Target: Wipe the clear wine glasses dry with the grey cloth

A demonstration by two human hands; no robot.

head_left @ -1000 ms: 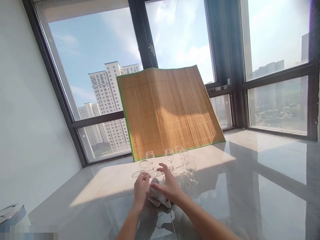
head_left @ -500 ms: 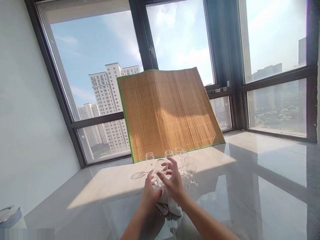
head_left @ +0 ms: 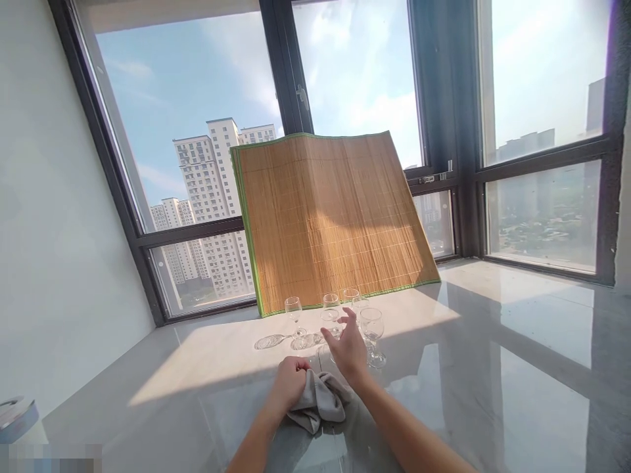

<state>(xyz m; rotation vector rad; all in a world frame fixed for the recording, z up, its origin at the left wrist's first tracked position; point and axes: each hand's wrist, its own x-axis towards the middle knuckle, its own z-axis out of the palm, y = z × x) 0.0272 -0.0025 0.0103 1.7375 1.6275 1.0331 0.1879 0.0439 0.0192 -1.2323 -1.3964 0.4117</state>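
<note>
My left hand (head_left: 290, 382) is closed on a crumpled grey cloth (head_left: 328, 397) on the glossy surface. Up and to the right, my right hand (head_left: 349, 348) has its thumb and fingers apart. Beyond its fingertips stands a clear stemmed glass (head_left: 330, 300); overlapping outlines make it hard to tell whether another sits by the thumb. To the right of this hand is a larger stemmed glass (head_left: 372, 322). Farther left, another glass (head_left: 292, 307) stands upright in sunlight. More glasses behind the right hand are partly hidden.
A bamboo mat (head_left: 335, 217) with green edging leans against the dark-framed windows behind the glasses. The shiny grey counter (head_left: 197, 394) carries sunlit patches and reflections. At the lower left is a partly visible container (head_left: 20, 420), near the white wall.
Both hands were around a clear stemmed glass. My left hand has since come off it, moved down and gripped the cloth. The fingers of my right hand stay spread near the glasses.
</note>
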